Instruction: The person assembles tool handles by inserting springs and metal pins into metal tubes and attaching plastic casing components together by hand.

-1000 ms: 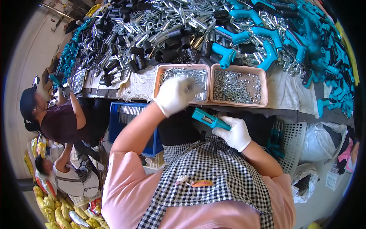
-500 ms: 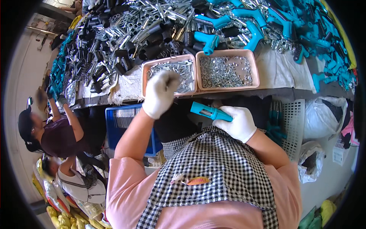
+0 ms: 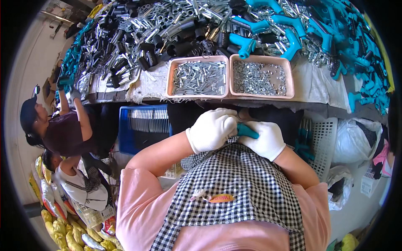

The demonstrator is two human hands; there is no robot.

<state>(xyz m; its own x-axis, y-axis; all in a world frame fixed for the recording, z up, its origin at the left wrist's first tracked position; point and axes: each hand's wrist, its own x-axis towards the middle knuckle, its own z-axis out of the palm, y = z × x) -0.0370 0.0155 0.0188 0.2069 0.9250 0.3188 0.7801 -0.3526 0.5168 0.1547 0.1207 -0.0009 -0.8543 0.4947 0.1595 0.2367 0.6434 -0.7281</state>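
Both hands wear white gloves and meet in front of my apron. My right hand point(image 3: 266, 140) is closed around a teal plastic tool handle point(image 3: 248, 131), only a short piece of which shows between the gloves. Against the handle's left end, my left hand point(image 3: 213, 129) has its fingers curled in; what they pinch is hidden. Beyond my hands, at the table's near edge, stand two pink trays. The left tray point(image 3: 169, 88) holds many short metal pins point(image 3: 199, 77); small metal pieces like nuts point(image 3: 255, 77) lie in the right tray point(image 3: 289, 85).
Metal tubes and black sleeves point(image 3: 167, 37) are heaped across the table, with teal handles point(image 3: 289, 44) at the right. Under it stand a blue crate point(image 3: 125, 144) and a white basket point(image 3: 324, 142). Two people point(image 3: 69, 131) are at the left, one reaching toward the table.
My left hand has come down from over the pin tray to the teal handle. My right hand still holds the handle, now mostly covered by both gloves. The view has shifted slightly.
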